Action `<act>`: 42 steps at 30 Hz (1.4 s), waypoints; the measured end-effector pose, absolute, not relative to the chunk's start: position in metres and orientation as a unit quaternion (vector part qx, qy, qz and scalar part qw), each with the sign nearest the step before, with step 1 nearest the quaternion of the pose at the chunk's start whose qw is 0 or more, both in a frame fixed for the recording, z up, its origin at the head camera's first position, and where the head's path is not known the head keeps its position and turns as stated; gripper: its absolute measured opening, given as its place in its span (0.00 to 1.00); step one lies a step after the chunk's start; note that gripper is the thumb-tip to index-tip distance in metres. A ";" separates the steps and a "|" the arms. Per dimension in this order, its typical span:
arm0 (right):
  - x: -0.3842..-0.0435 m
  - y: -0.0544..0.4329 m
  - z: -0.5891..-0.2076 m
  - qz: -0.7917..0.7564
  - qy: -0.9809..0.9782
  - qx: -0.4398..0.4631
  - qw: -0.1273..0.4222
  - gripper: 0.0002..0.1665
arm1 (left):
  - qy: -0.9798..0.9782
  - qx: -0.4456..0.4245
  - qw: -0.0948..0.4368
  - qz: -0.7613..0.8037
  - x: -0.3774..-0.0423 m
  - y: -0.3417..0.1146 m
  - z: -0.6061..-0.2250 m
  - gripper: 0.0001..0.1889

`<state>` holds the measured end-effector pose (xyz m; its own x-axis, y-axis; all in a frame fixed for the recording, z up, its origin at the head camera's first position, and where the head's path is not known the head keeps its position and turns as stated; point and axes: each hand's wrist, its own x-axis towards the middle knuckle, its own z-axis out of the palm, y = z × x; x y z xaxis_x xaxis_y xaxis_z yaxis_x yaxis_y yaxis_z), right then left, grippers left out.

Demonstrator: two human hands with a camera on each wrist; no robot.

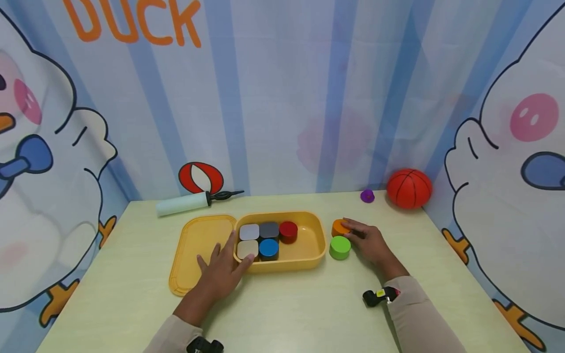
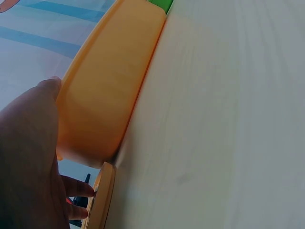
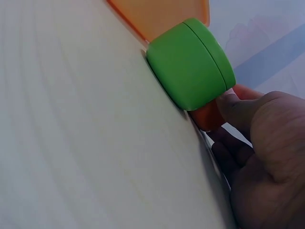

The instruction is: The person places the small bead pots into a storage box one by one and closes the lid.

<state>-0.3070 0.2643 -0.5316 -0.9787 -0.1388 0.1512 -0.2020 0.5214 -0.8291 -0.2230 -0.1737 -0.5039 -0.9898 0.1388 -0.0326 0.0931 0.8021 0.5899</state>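
Note:
My right hand (image 1: 370, 244) pinches a small round orange pot (image 1: 339, 228) at its right side. Just in front of that pot a lime-green one (image 3: 188, 67) stands on the table, a lid seam showing near its top. My left hand (image 1: 222, 271) rests at the left end of a yellow box (image 1: 304, 264), thumb over the near rim and fingers spread above the flat yellow lid (image 1: 187, 262). Inside the box's left half sit a red pot (image 1: 288, 231), a blue pot (image 1: 269, 249), and lavender (image 1: 249, 232), dark grey (image 1: 269, 229) and beige (image 1: 247, 249) ones.
At the back left lies a pale green hand pump (image 1: 183, 204) with a black nozzle. A small purple object (image 1: 367, 196) and a red ball (image 1: 409, 189) stand at the back right. Behind the table (image 1: 300, 314) hangs a striped cloth (image 1: 282, 98) printed with ducks.

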 end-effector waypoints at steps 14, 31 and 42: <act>-0.305 0.269 -0.528 0.518 -0.852 0.066 0.041 0.27 | 0.946 0.066 0.028 0.315 -0.223 -0.172 -0.505 0.52; -0.305 0.256 -0.523 0.534 -0.837 0.073 0.092 0.25 | 0.948 0.065 0.033 0.310 -0.223 -0.173 -0.505 0.51; -0.298 0.241 -0.516 0.558 -0.810 0.090 0.155 0.22 | 0.948 0.066 0.031 0.309 -0.224 -0.174 -0.506 0.51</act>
